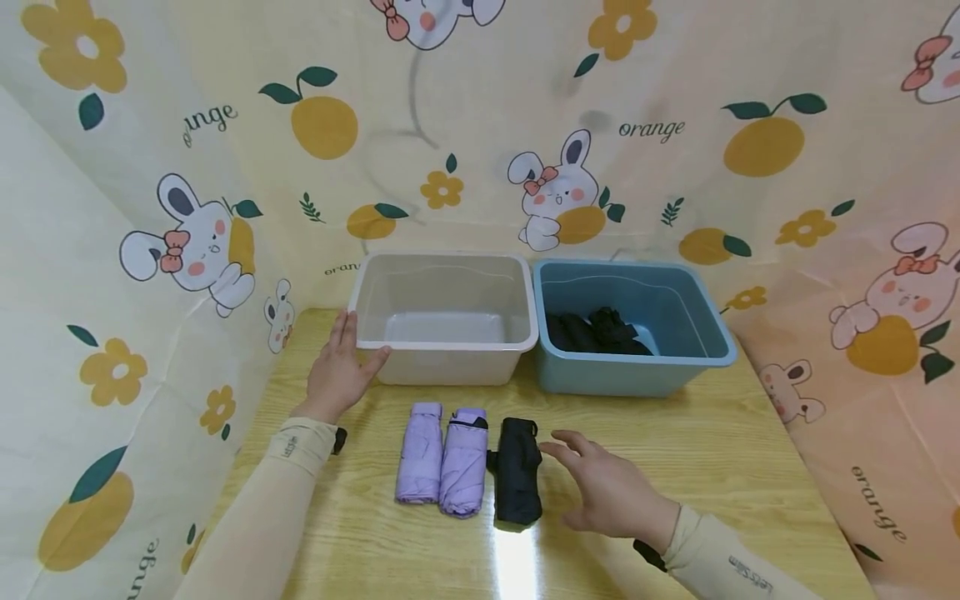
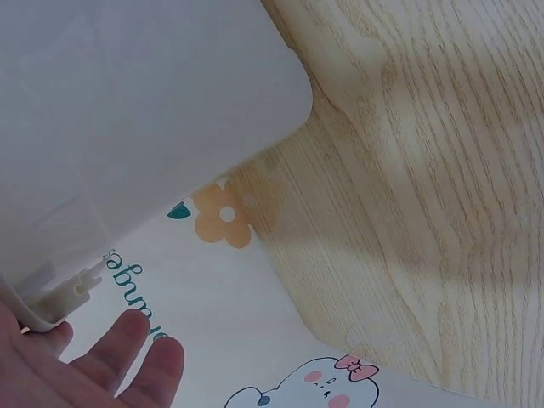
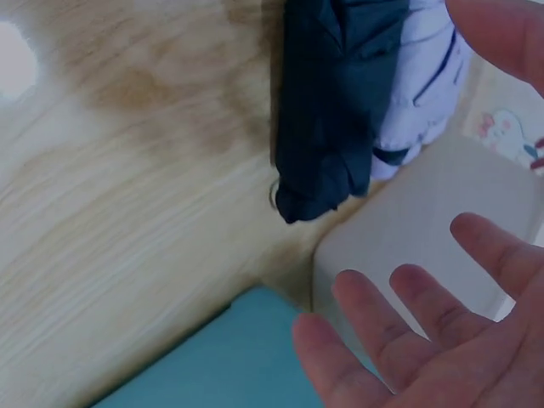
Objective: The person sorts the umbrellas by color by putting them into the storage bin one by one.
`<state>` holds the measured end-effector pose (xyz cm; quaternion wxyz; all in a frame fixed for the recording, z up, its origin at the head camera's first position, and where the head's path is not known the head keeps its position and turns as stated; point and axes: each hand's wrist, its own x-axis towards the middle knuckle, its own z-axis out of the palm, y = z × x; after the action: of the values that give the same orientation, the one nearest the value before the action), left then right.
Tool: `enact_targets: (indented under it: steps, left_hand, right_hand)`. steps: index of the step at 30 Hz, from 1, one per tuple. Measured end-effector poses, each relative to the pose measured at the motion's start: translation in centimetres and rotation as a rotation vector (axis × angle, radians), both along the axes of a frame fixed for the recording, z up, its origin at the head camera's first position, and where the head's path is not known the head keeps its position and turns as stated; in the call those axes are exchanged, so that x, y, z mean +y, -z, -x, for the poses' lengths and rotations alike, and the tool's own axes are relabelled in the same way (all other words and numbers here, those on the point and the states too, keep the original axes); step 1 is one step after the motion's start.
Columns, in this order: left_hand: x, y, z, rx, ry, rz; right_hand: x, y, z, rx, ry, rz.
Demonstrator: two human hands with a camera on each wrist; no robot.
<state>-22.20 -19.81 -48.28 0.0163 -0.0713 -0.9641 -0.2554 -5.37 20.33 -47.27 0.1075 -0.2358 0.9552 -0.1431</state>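
Observation:
My left hand rests on the front left corner of the white bin, thumb on the front rim and fingers extended along the side. In the left wrist view its fingers are spread beside the bin's corner. My right hand hovers with fingers apart just right of a black folded umbrella, holding nothing. The right wrist view shows that hand and the umbrella with a gap between them. Left of the black one lie two purple folded umbrellas, one in the middle and one at the left.
A blue bin stands right of the white one, with black bundled fabric items inside. Both bins are at the back of the wooden table. A printed cloth rises behind and along both sides.

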Motion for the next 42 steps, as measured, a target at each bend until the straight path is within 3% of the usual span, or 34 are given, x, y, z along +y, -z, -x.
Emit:
enact_targets:
  steps: [7, 27, 35, 42]
  left_hand:
    - [-0.2, 0.3, -0.2, -0.003, -0.004, 0.011]
    - [-0.1, 0.2, 0.1, -0.01, -0.002, 0.012]
    - [0.0, 0.2, 0.1, -0.016, 0.006, 0.013]
    - [-0.1, 0.1, 0.1, -0.013, 0.0, 0.02]
  right_hand:
    - [-1.4, 1.4, 0.5, -0.065, -0.013, 0.02]
    - [-4.3, 5.2, 1.5, -0.149, -0.023, 0.026]
    - [-5.2, 7.1, 1.6, -0.124, -0.035, 0.009]
    - [-5.7, 8.0, 2.0, -0.019, -0.036, 0.042]
